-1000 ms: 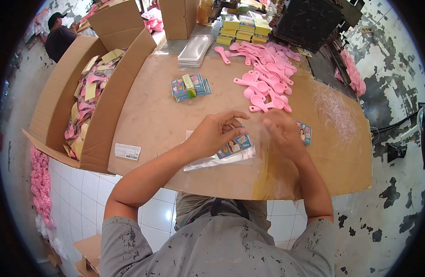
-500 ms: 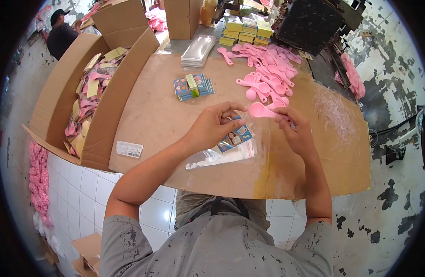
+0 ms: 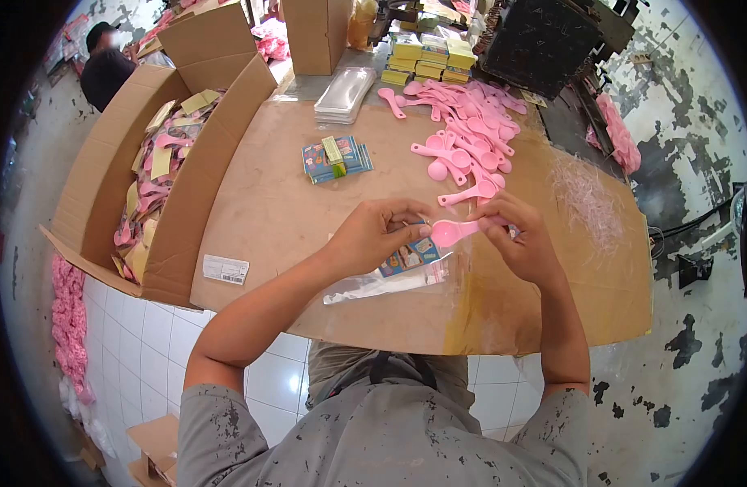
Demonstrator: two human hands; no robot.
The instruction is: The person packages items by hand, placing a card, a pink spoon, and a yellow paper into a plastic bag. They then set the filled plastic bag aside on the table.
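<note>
My right hand [image 3: 515,235] grips a pink scoop spoon [image 3: 448,234] by its handle, the bowl pointing left. Fingers pinched, my left hand [image 3: 375,235] holds the top of a clear plastic bag [image 3: 389,286]. A blue printed card [image 3: 412,258] shows at the bag, below my left fingertips; whether it is fully inside is hard to see. The spoon's bowl is right at my left fingertips, by the bag's upper edge. Just beyond my hands lies a heap of pink spoons [image 3: 471,150].
Banded blue cards [image 3: 337,158] and a stack of clear bags [image 3: 344,96] lie farther back. At left stands an open carton [image 3: 196,195] of packed spoons. Yellow card stacks [image 3: 406,53], a black machine [image 3: 540,40] and plastic scraps [image 3: 588,203] are around. A person [image 3: 107,69] sits far left.
Both hands have come slightly nearer to me, with the spoon lower and its bowl closer to my left fingers. One spoon at the heap's near end is now uncovered.
</note>
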